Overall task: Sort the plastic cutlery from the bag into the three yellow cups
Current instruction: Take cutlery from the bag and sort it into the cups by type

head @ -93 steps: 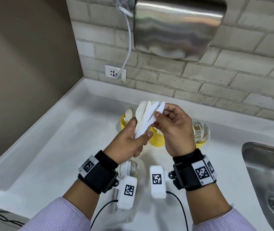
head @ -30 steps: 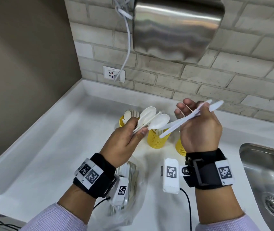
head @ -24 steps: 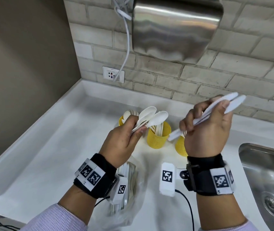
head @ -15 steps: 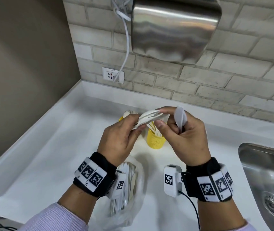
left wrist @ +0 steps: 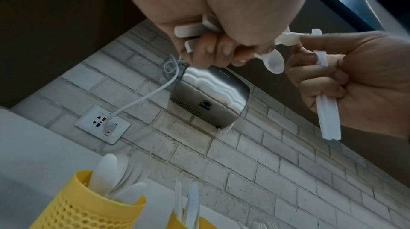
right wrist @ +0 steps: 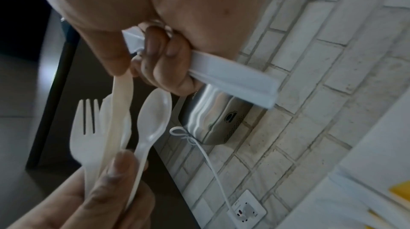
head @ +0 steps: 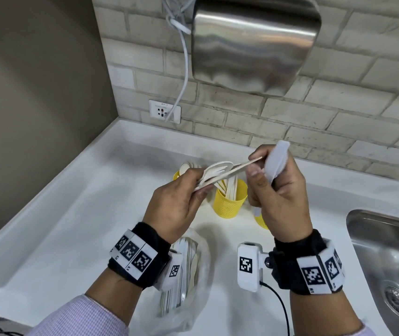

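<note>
My left hand grips a bunch of white cutlery by the handles; it includes a fork and a spoon. My right hand holds white knives in its curled fingers, and its thumb and forefinger pinch the tip of a cream knife in the left bunch. Below the hands stand the yellow cups: the left cup with spoons, the middle cup with knives, the right cup mostly hidden by my right hand. The clear bag lies on the counter under my left wrist with cutlery inside.
A steel sink sits at the right edge of the white counter. A steel hand dryer hangs on the brick wall above, and its cable runs to a socket. A brown wall closes the left side.
My right hand swung out to the right with its knives, then came back to the left hand's bunch and now pinches a knife tip there. The left hand has stayed almost still.
</note>
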Tool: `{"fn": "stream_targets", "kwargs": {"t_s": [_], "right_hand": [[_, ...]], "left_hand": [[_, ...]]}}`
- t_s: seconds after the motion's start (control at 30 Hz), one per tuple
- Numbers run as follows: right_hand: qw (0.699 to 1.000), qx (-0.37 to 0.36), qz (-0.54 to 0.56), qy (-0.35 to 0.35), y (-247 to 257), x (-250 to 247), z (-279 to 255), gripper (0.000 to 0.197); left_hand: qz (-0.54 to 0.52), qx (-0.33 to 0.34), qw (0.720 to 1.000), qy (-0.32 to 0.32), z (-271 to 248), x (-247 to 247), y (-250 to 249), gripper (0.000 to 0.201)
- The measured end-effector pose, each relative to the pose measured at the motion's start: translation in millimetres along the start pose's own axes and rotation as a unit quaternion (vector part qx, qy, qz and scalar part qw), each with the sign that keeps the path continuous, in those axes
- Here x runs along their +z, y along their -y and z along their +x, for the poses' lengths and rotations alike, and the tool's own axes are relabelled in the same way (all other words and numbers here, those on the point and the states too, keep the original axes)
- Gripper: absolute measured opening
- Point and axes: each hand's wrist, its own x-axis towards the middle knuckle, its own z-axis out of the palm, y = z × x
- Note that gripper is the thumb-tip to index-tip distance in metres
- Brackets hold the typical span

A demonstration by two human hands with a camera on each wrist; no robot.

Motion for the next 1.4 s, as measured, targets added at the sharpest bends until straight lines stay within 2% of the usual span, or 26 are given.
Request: {"fn": "stream_targets", "kwargs": {"t_s": [0.1,0.2,0.3,0.4,0.5,0.57,0.6,0.73,0.87,0.97,1.13,1.27,1.4], "right_hand": [[0.999,0.017,-0.043,0.028,-1,5,-1,0.013],[0.999,0.010,-0.047,0.002,-6,9,1,0.008],[0.992,0.026,0.040,-0.113,-8,9,7,0.011],[0.956,0.073,0.135,-0.249,-7,-3,19,0.014],[0.918,0.107,0.236,-0.299,-7,-16,30,0.009],[0.912,0.093,0.242,-0.318,-13,-21,36,0.004],[0.914,0.086,0.231,-0.323,-18,-22,40,0.006],[0.929,0.103,0.157,-0.320,-47,-20,57,0.005],[0.949,0.144,0.086,-0.267,-80,-11,69,0.038],[0.954,0.164,0.013,-0.250,-105,-10,76,0.049],[0.953,0.189,-0.050,-0.230,-131,-6,82,0.050],[0.945,0.224,-0.093,-0.221,-148,-5,78,0.044],[0.938,0.216,-0.232,-0.139,-169,-9,66,0.034]], "left_hand": [[0.000,-0.004,1.000,0.014,0,0,0,0.019],[0.001,-0.012,0.999,0.033,1,0,0,0.022],[-0.012,-0.047,0.998,0.050,-1,0,2,0.028],[-0.034,-0.092,0.994,0.051,-2,-1,7,0.032],[-0.103,-0.125,0.986,0.033,-1,-4,5,0.023],[-0.161,-0.139,0.977,0.022,0,-4,2,0.008],[-0.188,-0.145,0.971,0.019,0,-4,1,0.010],[-0.234,-0.145,0.960,0.042,1,0,-8,0.014],[-0.230,-0.157,0.959,0.057,0,6,-13,0.028],[-0.240,-0.158,0.956,0.060,1,6,-13,0.024],[-0.256,-0.172,0.950,0.042,0,6,-14,0.046],[-0.252,-0.178,0.950,0.048,-2,8,-11,0.045],[-0.259,-0.184,0.947,0.054,-3,10,-9,0.038]]}}
